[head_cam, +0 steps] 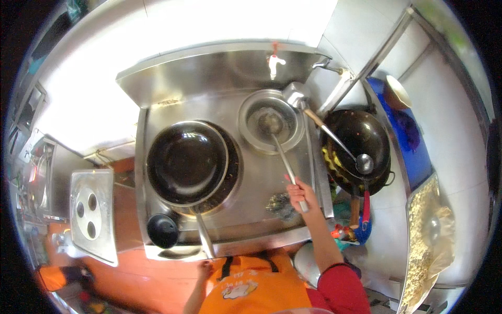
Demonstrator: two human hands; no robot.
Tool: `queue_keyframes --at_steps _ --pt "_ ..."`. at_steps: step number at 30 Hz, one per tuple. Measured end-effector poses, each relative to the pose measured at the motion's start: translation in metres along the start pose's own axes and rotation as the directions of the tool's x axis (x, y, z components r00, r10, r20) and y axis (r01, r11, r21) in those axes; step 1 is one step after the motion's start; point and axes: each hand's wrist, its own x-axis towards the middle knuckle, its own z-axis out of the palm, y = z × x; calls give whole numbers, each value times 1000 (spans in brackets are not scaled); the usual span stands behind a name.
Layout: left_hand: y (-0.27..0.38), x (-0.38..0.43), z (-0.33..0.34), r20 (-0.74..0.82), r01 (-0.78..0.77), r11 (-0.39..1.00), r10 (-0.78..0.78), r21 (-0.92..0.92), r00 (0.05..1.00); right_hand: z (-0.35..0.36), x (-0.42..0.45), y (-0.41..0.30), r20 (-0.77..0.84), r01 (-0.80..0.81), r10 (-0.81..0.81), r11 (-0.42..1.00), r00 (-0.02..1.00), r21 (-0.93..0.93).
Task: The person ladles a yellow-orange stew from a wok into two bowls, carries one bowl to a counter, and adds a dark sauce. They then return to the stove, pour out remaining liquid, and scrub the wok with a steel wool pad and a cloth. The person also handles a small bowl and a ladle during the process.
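Note:
My right hand (302, 195) is closed around the metal handle of a ladle (283, 157). The ladle's bowl rests down inside a round steel pot (244, 135) set in the stove top. Low at the front edge, my left hand (205, 269) is by the end of the wok's handle (204, 233); its fingers are too blurred to tell whether they grip it. The black wok (187, 163) sits tilted over the left burner. A dark wire scrubber (282, 206) lies on the steel beside my right wrist.
A white-handled tap (274, 64) juts from the splashback. At the right, a second ladle (364, 164) lies across stacked woks (353, 129). A small black bowl (162, 230) stands at the front left corner. A tray of chopped food (421, 235) is far right; a steel lid with holes (92, 216) is left.

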Motion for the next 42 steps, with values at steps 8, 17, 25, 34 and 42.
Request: queue_keyframes --at_steps 8,17,25,34,42 --pt "-9 23 10 -61 -5 995 11 102 998 31 -121 32 -106 59 -116 899 988 -435" --pt "21 11 13 49 -6 942 -11 335 999 -34 -167 101 -252 -46 -462 412 851 -910" --pt "17 8 5 44 -54 926 41 373 998 -140 -153 136 160 -204 -787 -340 595 -918" --pt "53 -16 32 -52 224 931 -218 288 974 -174 -118 111 149 -423 -812 -439 564 -793" --pt "25 -58 32 -206 96 448 205 889 957 -173 -112 73 238 -461 -622 -739 746 -491"
